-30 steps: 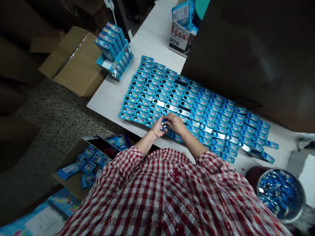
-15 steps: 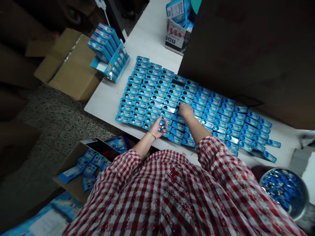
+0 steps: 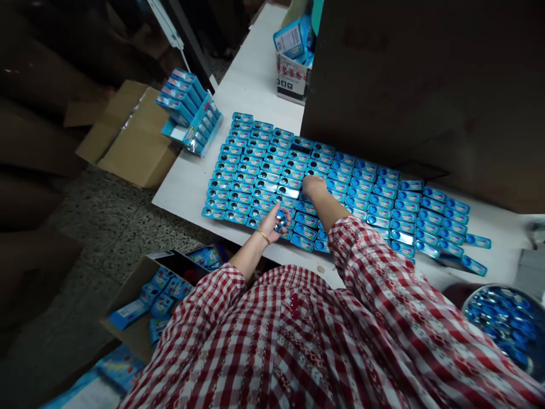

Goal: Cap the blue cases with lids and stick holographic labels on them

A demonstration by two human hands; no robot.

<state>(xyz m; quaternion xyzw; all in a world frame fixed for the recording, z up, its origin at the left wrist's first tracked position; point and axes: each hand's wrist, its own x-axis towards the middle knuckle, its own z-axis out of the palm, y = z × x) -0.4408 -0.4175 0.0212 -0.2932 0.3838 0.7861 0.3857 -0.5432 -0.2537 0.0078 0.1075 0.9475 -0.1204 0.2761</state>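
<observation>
Many small blue boxes (image 3: 225, 167), each with a round spot at one end, lie in slanting columns over the white table (image 3: 255, 74). The spots look dark or silvery on the left columns and blue on the right ones. My left hand (image 3: 272, 221), palm up at the near edge of the columns, is curled around several small round blue-and-silver pieces (image 3: 280, 220). Over the middle columns, my right hand (image 3: 314, 186) reaches down with its fingers bunched against a box. Whatever its fingertips hold is hidden beneath the hand.
At the right stands a round metal bowl (image 3: 502, 324) full of similar blue-and-silver pieces. A blue display carton (image 3: 198, 128) holding packs sits at the left table edge. Open cardboard boxes (image 3: 140, 295) of blue packs are below left. A dark panel (image 3: 404, 85) rises behind the columns.
My right hand has shifted slightly farther up the column of boxes. My left hand stays in place with the round pieces. The whole view has swung a little.
</observation>
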